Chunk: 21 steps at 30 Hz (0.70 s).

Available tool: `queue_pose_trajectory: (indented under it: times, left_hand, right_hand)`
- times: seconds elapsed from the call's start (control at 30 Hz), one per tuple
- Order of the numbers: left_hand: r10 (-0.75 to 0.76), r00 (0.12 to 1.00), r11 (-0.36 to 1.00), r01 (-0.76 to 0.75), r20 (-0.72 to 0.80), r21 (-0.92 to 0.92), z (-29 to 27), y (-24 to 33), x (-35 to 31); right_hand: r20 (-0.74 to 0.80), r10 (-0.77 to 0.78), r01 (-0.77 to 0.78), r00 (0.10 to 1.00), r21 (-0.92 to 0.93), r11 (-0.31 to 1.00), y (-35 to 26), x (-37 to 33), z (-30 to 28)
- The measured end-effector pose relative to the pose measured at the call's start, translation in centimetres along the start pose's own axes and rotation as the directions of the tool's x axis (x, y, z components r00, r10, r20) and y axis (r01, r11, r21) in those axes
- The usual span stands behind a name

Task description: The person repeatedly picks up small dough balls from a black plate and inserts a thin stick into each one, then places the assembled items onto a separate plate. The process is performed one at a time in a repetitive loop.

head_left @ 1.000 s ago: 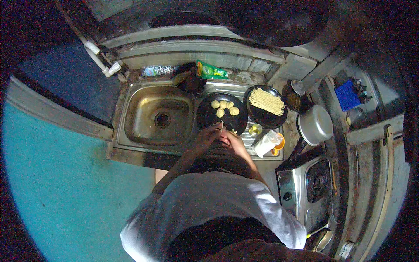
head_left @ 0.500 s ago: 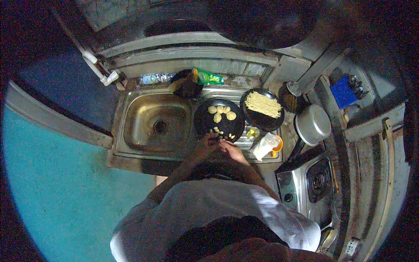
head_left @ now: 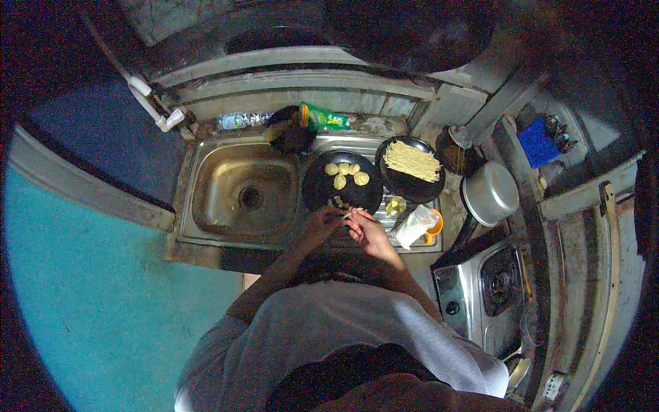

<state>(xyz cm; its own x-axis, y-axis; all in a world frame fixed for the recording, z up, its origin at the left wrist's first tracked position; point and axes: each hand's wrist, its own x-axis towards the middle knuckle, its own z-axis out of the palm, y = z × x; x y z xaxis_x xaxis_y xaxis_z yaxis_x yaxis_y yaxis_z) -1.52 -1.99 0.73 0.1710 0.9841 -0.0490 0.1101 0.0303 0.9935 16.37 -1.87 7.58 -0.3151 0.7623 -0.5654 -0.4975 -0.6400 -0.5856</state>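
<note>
Right hand (head_left: 368,232) has lifted and turned since half a second ago; its fingertips now meet the left hand's (head_left: 328,224) over the near edge of a black plate (head_left: 317,195). Fingers of both hands drawn together in a pinch on a small pale bit (head_left: 347,215), too small to identify. Left fingers partly lost in shadow.

Plate sits on the ribbed steel drainboard (head_left: 374,145): round, dark, smooth. Five rounded pale-yellow lumps (head_left: 361,178) grouped on its far half, smaller pale pieces (head_left: 340,201) near the fingertips, partly covered by the hands.

Crowded on the right: second dark plate (head_left: 405,188) just beside, heaped with thin pale strips (head_left: 412,162); small bowl (head_left: 395,205) with yellowish contents; crumpled white plastic bag (head_left: 414,227) against an orange cup (head_left: 435,223). Beyond, dull silver metal pot (head_left: 491,194), cylindrical; coil burner (head_left: 501,283) nearer the body.

Left: stained steel sink (head_left: 226,196), rounded corners, dark drain. Dark bundle (head_left: 291,132) overhangs its far right corner, material unclear. Behind: clear plastic bottle (head_left: 244,121) lying flat, shiny green packet (head_left: 324,117).
</note>
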Motion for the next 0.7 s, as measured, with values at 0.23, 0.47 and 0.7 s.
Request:
queue_pose_trajectory:
  times: [0.23,0.47,0.7]
  left_hand:
    - [-0.103,0.992,0.994,0.099,0.071,0.054,0.2,0.4,-0.6]
    - [0.022,0.997,0.996,-0.028,0.068,0.082,0.2,0.7,-0.8]
    - [-0.041,0.998,0.999,0.04,-0.054,-0.022,0.8,1.8,-0.8]
  right_hand:
    - [-0.014,-0.068,0.067,0.998,-0.058,0.996,-0.6,-0.4,0.7]
    - [0.03,-0.023,0.024,0.999,-0.015,1.0,-0.8,-0.5,0.9]
    - [0.051,-0.069,0.071,0.996,-0.037,0.997,-0.6,-1.0,1.7]
